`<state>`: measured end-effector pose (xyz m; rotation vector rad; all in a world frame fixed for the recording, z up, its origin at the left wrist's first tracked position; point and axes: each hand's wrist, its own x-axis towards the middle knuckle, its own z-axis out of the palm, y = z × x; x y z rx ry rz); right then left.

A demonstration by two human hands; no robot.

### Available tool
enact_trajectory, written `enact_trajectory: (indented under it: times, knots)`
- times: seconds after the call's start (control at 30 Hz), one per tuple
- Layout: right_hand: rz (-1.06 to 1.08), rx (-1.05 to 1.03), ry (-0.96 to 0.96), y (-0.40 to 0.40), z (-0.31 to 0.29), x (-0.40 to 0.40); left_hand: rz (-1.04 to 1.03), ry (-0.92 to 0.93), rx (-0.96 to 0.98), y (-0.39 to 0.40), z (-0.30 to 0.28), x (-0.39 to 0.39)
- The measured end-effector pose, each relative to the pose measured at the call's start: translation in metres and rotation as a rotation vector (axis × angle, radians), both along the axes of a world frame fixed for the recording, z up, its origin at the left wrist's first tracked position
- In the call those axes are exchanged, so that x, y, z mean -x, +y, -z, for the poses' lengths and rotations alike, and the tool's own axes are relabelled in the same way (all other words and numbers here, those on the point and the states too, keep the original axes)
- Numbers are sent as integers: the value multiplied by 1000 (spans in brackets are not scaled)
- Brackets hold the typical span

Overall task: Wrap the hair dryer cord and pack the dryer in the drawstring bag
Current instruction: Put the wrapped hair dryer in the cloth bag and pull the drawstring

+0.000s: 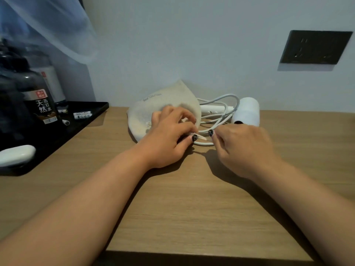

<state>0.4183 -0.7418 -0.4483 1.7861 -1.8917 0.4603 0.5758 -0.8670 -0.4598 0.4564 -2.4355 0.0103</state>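
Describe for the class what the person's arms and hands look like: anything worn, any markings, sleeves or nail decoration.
Both forearms are bare as far as the picture shows, with no sleeves, watch or bracelets. No rings can be seen on the left hand or the right hand. The visible nails on each hand are painted dark, almost black, and look glossy with small pale marks.

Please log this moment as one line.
left hand: pinches cord | right hand: pinches cord | dryer: outside bag

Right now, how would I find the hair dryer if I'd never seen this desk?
Find the dark socket plate on the wall, then look down to the wooden desk. The hair dryer lies there against the wall, right of the beige drawstring bag. It is the hard, white, rounded thing with the white cord looping from it.
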Motion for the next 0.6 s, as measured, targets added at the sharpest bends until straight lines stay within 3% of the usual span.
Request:
enact_trajectory:
  times: [0.03, 0.17, 0.33, 0.43, 0.5, 0.6]
  knots:
    - [-30, -89, -92, -1, 1, 1, 5, -20, 14, 0, 1, -1]
    - [-273, -321, -852, -3, 2, 0, 20, -58, -72, 0, 6, -4]
    - [-458, -385, -1563, 2, -3, -4, 62, 24, -218, -3, 7, 0]
    - [-627, -288, -2029, 7, -5, -5, 75, 52, -226, 0, 10, 4]
    - [-672, -157, -2192, 9, -7, -5, 67, 68, -232, 3, 10, 9]
    - [-664, -17, -2122, 7, -9, -6, 55, 61, -218, 6, 13, 14]
